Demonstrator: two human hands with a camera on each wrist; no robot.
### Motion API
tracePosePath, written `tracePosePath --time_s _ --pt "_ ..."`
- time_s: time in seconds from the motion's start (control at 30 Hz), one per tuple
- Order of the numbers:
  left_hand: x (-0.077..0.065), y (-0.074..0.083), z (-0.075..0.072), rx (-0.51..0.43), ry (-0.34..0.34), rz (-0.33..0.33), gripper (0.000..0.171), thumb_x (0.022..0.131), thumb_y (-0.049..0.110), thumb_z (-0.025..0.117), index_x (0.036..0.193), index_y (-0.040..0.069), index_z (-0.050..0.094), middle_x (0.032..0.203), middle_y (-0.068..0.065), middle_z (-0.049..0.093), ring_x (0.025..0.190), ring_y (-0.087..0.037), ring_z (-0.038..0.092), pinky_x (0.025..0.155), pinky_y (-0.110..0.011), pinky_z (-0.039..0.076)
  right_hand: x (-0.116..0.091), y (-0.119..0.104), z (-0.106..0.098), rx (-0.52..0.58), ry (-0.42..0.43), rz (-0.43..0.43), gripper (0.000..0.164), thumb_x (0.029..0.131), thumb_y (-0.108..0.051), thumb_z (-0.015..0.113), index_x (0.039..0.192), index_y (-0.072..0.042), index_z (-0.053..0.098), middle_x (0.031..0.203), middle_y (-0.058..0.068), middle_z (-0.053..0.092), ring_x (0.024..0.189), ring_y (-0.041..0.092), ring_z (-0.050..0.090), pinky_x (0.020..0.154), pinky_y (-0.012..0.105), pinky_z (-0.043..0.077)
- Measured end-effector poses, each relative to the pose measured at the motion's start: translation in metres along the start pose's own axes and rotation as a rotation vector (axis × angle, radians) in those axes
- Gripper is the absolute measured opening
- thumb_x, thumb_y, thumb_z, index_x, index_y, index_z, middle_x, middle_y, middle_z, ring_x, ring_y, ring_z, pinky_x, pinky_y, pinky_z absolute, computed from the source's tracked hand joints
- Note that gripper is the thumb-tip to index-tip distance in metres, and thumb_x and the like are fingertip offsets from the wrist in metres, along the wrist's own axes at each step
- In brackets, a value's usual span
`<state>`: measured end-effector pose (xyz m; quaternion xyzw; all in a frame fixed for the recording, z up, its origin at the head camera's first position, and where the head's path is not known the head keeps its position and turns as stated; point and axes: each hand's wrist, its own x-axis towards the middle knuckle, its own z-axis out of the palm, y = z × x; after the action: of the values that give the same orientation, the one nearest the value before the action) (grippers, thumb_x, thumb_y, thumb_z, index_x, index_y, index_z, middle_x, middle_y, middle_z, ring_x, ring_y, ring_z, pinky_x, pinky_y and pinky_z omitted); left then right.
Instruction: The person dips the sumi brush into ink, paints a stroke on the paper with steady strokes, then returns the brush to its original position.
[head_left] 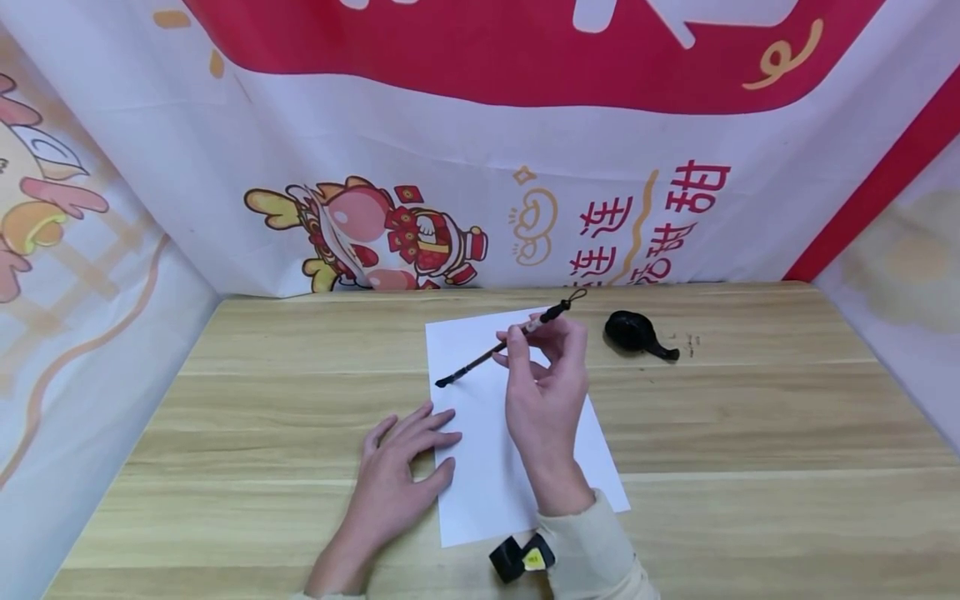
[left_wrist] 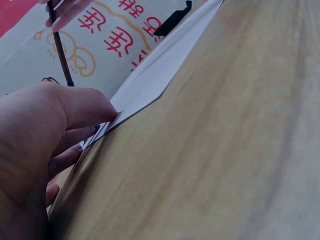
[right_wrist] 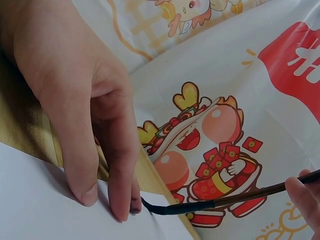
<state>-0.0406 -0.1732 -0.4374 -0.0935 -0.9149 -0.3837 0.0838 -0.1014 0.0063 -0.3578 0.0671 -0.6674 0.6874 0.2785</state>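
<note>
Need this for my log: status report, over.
Left hand resting partly on paper. Right hand holding brush, tip near the paper's left edge. Nothing visibly blocking the tip.

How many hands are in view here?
2. The left hand rests on the left edge of the white paper; the right hand is over the paper, holding the brush. No others show.

Head view: we can't read the tiny marks [head_left: 693, 340] on the tabletop [head_left: 750, 417], & bottom edge crops the r. sleeve [head_left: 596, 546]. L. wrist view: brush [left_wrist: 62, 59] tip's hidden behind the l. hand [left_wrist: 42, 137]. R. wrist view: we lose most of the r. hand [right_wrist: 306, 200] & brush's upper end off-edge.
</note>
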Motion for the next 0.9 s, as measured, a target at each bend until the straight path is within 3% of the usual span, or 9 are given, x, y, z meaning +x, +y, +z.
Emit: tracePosePath --time_s 0.43,0.9 --pt "-0.0001 0.0002 -0.0001 0.001 -0.006 -0.007 0.03 0.088 0.014 0.083 0.116 0.027 0.082 0.147 0.01 0.07 0.153 -0.026 0.053 0.127 -0.063 0.02 0.0014 0.0013 0.0008 0.025 0.016 0.012 0.029 0.107 -0.009 0.066 0.128 0.003 0.05 0.117 0.014 0.064 0.104 0.023 0.078 0.08 0.034 0.068" --pt "-0.0003 -0.0023 0.0004 0.006 -0.002 0.012 0.032 0.087 0.017 0.084 0.118 0.027 0.081 0.149 0.009 0.069 0.153 -0.026 0.053 0.128 -0.063 0.019 0.0014 0.0016 0.0009 -0.021 0.004 -0.021 0.029 0.106 -0.009 0.066 0.127 0.004 0.051 0.114 0.017 0.067 0.103 0.025 0.079 0.079 0.033 0.068"
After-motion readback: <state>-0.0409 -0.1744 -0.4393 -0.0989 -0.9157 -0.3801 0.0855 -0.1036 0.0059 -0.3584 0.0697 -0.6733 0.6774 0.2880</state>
